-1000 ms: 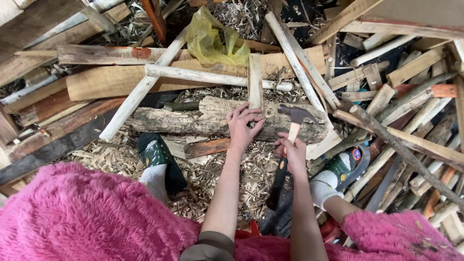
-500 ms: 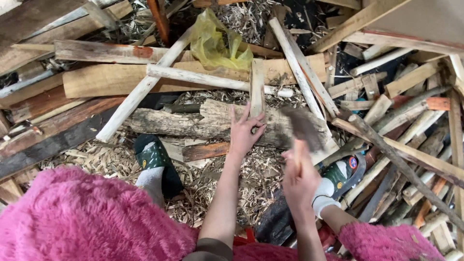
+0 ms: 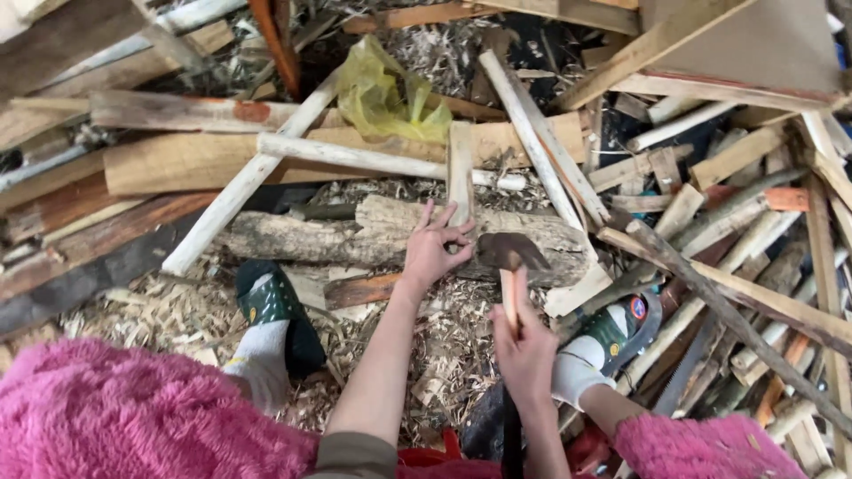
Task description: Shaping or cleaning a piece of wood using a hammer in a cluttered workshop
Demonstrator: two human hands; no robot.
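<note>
Hatchet (image 3: 508,266) lower than half a second ago; then raised and blurred above the log, now sharp, head down close against the slat's foot on the log (image 3: 373,235); judged as a chopping stroke just landed or about to bite. Right hand (image 3: 525,355) wrapped tight around wooden handle, fingers closed. Left hand (image 3: 432,251) unchanged in place, fingers spread, thumb and forefinger pinching the lower end of the upright slat (image 3: 461,173). Slat long axis running away from the person, top toward the yellow bag (image 3: 386,93). Hatchet handle near parallel, head pointing away; log crosswise, left to right, amid wood chips (image 3: 177,306).
</note>
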